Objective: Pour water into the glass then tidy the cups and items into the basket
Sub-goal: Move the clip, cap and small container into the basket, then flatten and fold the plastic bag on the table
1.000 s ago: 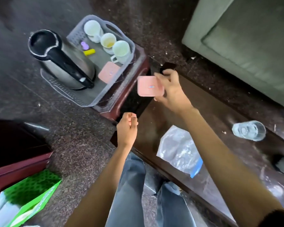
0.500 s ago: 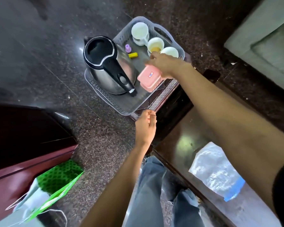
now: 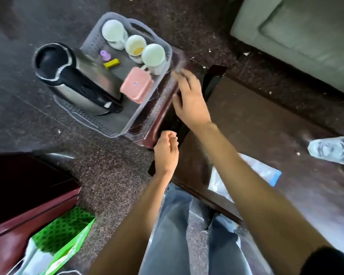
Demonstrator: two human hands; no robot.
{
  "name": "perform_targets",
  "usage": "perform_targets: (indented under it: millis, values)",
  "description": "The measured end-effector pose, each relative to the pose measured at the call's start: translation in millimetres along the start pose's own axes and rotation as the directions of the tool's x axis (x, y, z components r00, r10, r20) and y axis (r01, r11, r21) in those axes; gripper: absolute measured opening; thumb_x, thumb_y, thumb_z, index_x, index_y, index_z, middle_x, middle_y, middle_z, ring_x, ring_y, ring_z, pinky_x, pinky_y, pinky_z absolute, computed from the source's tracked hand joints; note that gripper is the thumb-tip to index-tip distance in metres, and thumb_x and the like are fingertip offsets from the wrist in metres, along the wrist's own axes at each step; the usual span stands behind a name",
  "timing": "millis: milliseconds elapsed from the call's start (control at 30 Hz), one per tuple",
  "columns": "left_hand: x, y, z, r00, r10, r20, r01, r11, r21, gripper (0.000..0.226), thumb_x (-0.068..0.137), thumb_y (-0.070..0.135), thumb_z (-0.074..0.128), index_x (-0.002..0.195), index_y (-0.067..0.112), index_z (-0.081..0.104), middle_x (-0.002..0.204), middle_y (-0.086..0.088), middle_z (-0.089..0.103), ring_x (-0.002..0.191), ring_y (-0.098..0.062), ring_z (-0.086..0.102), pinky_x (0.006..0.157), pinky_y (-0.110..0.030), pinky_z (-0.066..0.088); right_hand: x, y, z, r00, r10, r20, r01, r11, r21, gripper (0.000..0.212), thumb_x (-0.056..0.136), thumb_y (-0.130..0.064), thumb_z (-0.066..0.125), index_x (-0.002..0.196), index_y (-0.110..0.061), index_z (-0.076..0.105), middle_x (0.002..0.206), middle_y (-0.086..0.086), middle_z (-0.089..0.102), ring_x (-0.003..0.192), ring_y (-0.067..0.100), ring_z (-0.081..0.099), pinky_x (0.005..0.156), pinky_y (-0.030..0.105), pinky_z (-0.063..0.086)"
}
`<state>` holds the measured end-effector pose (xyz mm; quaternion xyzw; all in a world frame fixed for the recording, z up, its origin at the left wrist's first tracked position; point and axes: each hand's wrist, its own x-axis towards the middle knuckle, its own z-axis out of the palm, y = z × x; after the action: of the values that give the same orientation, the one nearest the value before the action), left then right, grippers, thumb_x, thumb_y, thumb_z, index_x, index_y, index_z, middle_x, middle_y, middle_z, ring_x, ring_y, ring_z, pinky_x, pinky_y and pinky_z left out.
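From the head camera, the right hand (image 3: 189, 100) was stretched forward over the near right edge of the basket (image 3: 127, 128), palm down, fingers straight and loosely spread, holding nothing. Blur hid whether its fingertips touched the rim. The left hand (image 3: 166, 153) was held lower and nearer the body, its fingers curled into a fist round nothing.

The clear basket sat on a small reddish stool (image 3: 163, 108). Inside it were a steel kettle (image 3: 77, 80) with a black handle, three white cups (image 3: 153, 55) in a row along the far side, a pink lidded box (image 3: 136, 86) just beside the kettle, and a small purple piece (image 3: 104, 55) next to a yellow one (image 3: 111, 63). The glass (image 3: 330, 149) stood well apart on the dark wooden table (image 3: 266, 120), which also bore a plastic bag (image 3: 266, 173). The floor (image 3: 18, 116) was dark speckled stone, with a grey-green sofa (image 3: 306, 32) beyond and a green bag (image 3: 62, 235) near the person's jeans (image 3: 167, 235).
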<state>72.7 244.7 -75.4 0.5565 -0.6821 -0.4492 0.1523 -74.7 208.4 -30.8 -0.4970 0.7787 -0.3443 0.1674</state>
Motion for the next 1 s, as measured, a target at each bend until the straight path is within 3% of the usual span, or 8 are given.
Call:
perform_targets:
  millis: [133,233,367,500,600,667,867,1000]
  values:
    - [-31,9,53,0.995,0.074,0.06,-0.077,0.996,0.046,0.017,0.095,0.005,0.042,0.102,0.008,0.058,0.093,0.001,0.062,0.073,0.001,0.058,0.069,-0.002,0.041,-104,38,-5,0.886,0.366,-0.283,-0.311,0.924,0.222,0.045,0.097,-0.008,0.044,0.142,-0.003,0.039,0.152,0.014,0.032,0.143,0.022,0.026,0.119,0.03,0.023]
    - [-63,4,93,0.96,0.259,0.107,-0.27,0.957,0.104,0.021,0.093,-0.001,0.043,0.107,0.003,0.057,0.106,-0.009,0.06,0.095,-0.005,0.053,0.089,-0.021,0.045,-178,74,-7,0.782,0.54,-0.31,-0.465,0.838,0.287,0.047,0.101,-0.011,0.038,0.147,-0.007,0.031,0.16,0.006,0.018,0.148,0.013,0.015,0.119,0.028,0.022]
    - [-90,-17,139,0.811,0.446,0.379,-0.535,0.827,0.174,0.03,0.095,0.003,0.044,0.124,0.003,0.051,0.14,-0.015,0.046,0.131,-0.018,0.044,0.109,-0.023,0.035,-254,126,-3,0.773,0.571,-0.275,-0.54,0.821,0.187,0.048,0.099,-0.006,0.032,0.147,-0.007,0.034,0.159,0.005,0.019,0.147,0.014,0.015,0.12,0.03,0.018]
    - [-93,-40,174,0.651,0.483,0.586,-0.731,0.608,0.31,0.043,0.092,0.013,0.042,0.132,-0.002,0.044,0.141,-0.022,0.046,0.133,-0.029,0.044,0.112,-0.037,0.036,-285,168,16,0.858,0.504,-0.095,-0.506,0.863,0.008,0.051,0.095,-0.013,0.029,0.142,0.0,0.041,0.152,0.017,0.034,0.143,0.026,0.028,0.121,0.03,0.012]
    - [-88,-56,197,0.652,0.421,0.63,-0.75,0.476,0.459,0.052,0.09,0.017,0.04,0.138,-0.001,0.032,0.143,-0.018,0.046,0.133,-0.027,0.045,0.121,-0.032,0.012,-285,190,29,0.855,0.518,-0.025,-0.517,0.847,-0.127,0.053,0.095,-0.014,0.025,0.147,-0.002,0.031,0.156,0.013,0.026,0.146,0.022,0.015,0.122,0.039,0.013]
    - [-85,-63,208,0.662,0.383,0.644,-0.743,0.446,0.499,0.055,0.09,0.023,0.038,0.141,0.001,0.03,0.144,-0.015,0.045,0.134,-0.026,0.044,0.12,-0.032,0.001,-283,201,33,0.836,0.548,0.007,-0.533,0.816,-0.224,0.054,0.099,-0.015,0.027,0.152,-0.009,0.02,0.16,0.009,0.015,0.148,0.02,0.003,0.122,0.037,0.001]
    - [-83,-76,216,0.648,0.462,0.605,-0.761,0.382,0.524,0.051,0.097,0.026,0.031,0.142,0.005,0.038,0.148,-0.013,0.039,0.14,-0.025,0.034,0.117,-0.038,0.019,-294,217,29,0.82,0.569,-0.06,-0.546,0.746,-0.38,0.056,0.097,-0.04,0.023,0.152,-0.029,0.022,0.16,0.006,0.017,0.148,0.022,0.014,0.119,0.044,0.008]
    - [-83,-77,213,0.674,0.441,0.593,-0.739,0.409,0.535,0.058,0.094,0.027,0.034,0.147,0.004,0.028,0.154,-0.013,0.028,0.145,-0.024,0.022,0.12,-0.039,0.014,-312,224,20,0.766,0.622,-0.16,-0.634,0.69,-0.348,0.061,0.096,-0.049,0.028,0.152,-0.026,0.023,0.16,0.007,0.02,0.148,0.022,0.018,0.12,0.043,0.012]
